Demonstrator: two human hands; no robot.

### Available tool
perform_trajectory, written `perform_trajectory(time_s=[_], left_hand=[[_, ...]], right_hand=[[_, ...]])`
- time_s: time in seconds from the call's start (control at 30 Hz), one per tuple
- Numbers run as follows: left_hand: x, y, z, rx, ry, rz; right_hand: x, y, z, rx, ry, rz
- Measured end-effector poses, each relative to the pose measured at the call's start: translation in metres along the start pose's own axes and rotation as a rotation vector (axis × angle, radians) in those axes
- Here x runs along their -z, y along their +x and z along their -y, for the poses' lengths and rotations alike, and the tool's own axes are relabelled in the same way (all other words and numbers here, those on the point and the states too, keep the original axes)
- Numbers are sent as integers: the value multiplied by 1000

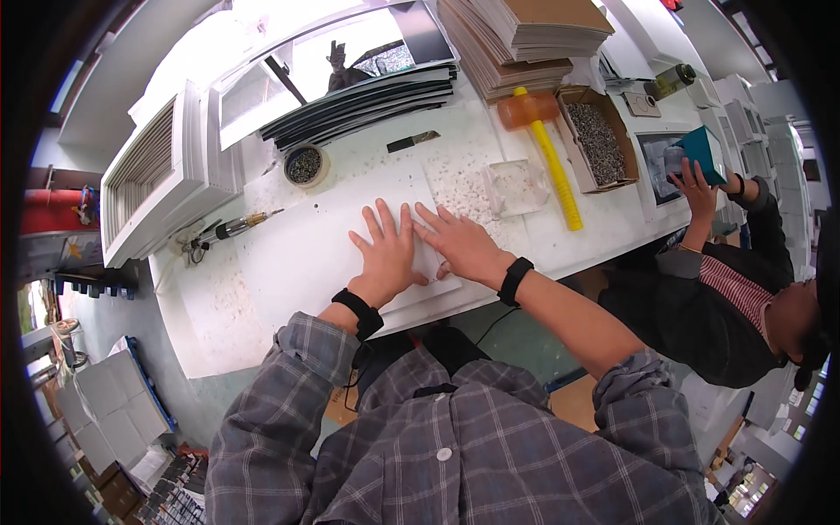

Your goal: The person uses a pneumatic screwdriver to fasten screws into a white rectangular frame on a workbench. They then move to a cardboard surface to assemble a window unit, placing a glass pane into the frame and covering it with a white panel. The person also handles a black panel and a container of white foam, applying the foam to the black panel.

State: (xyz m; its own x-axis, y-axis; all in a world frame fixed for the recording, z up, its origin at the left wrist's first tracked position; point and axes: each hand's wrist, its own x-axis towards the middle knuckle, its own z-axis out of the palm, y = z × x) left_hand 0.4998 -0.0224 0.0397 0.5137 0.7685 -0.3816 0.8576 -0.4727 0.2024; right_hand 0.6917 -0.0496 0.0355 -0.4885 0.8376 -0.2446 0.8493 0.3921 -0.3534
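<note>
My left hand (385,255) lies flat with fingers spread on a white sheet or board (293,254) on the workbench. Beside it my right hand (468,250) also rests on the white surface, fingers stretched out and nearly touching the left. Neither hand holds anything. Left of them lies a screwdriver-like power tool (234,227) with its tip toward the sheet. Beyond the sheet stand a round tub (304,166) of small dark metal pieces and a utility knife (413,141) lying flat. A small square pale piece (516,187) lies right of my fingers.
A mallet (549,157) with yellow handle lies beside a cardboard box (636,175) of small metal pieces. Behind are stacked dark-edged reflective panes (367,109), brown-topped boards (560,26) and, at left, white frames (157,175). At right, a co-worker's hand (697,191) holds a teal box (705,156).
</note>
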Motion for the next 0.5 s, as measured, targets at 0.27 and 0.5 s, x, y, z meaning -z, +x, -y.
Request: perform_trajectory(time_s=[0.27,0.5], left_hand=[[7,-1,-7,42,-49,42],[4,-1,-16,80,-47,94]], right_hand=[[-2,-3,3,2,13,-18],[-6,-5,19,-72,-15,-19]])
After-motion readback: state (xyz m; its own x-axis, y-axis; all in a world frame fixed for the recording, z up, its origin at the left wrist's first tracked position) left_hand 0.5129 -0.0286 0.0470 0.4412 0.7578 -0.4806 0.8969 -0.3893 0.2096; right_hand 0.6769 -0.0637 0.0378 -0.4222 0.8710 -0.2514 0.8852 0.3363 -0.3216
